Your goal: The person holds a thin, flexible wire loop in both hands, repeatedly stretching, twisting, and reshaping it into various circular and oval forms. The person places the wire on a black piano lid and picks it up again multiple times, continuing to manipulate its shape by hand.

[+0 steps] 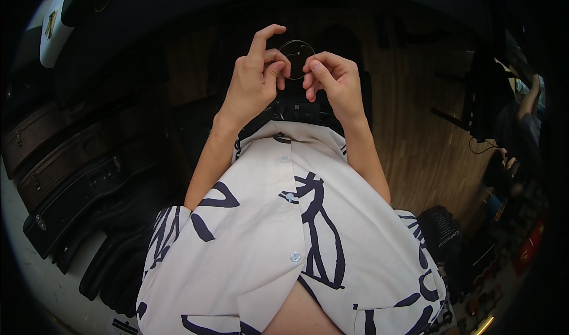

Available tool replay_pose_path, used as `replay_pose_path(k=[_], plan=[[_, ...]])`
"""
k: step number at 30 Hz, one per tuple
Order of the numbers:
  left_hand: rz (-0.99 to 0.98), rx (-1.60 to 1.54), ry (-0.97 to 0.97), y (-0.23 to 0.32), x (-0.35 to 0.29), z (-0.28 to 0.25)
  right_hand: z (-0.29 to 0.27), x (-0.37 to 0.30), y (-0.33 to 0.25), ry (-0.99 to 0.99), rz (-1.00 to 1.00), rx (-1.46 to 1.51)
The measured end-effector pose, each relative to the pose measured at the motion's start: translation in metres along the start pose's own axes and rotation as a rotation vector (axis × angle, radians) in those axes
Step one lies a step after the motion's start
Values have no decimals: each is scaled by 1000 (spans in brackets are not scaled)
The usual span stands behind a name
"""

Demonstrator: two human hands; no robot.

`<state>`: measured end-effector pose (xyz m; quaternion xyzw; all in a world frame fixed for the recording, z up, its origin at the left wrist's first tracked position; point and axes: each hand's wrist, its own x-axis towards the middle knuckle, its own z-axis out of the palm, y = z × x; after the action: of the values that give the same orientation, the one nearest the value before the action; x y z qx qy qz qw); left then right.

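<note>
A thin wire coil (298, 41), which looks like a coiled instrument string, is held up in front of my chest between both hands. A loose end of the wire curls inside the loop. My left hand (248, 85) pinches the coil's left side between thumb and fingers, with the index finger raised and bent above it. The right side of the loop is gripped by my right hand (336, 85), thumb against curled fingers. My fingertips hide parts of the wire.
Brown and black instrument cases (74, 195) stand in a row at my left. At the far right is another person's arm (529, 101). A wooden floor (415, 145) stretches ahead and right. A white object (54, 47) sits at the upper left on a dark surface.
</note>
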<state>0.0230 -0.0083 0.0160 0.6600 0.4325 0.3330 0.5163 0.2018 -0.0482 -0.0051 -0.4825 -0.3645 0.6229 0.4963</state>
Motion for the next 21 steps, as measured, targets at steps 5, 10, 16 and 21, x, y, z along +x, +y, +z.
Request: replay_pose_path(k=[5, 10, 16, 21], plan=[[80, -172, 34, -8, -1, 0, -9, 4, 3, -51, 144, 287], [93, -189, 51, -11, 1, 2, -10, 5, 5, -44, 104, 266], [72, -186, 0, -17, 0, 1, -10, 4, 5, -19, 50, 168], [50, -335, -12, -11, 0, 4, -15, 4, 6, -47, 65, 201]])
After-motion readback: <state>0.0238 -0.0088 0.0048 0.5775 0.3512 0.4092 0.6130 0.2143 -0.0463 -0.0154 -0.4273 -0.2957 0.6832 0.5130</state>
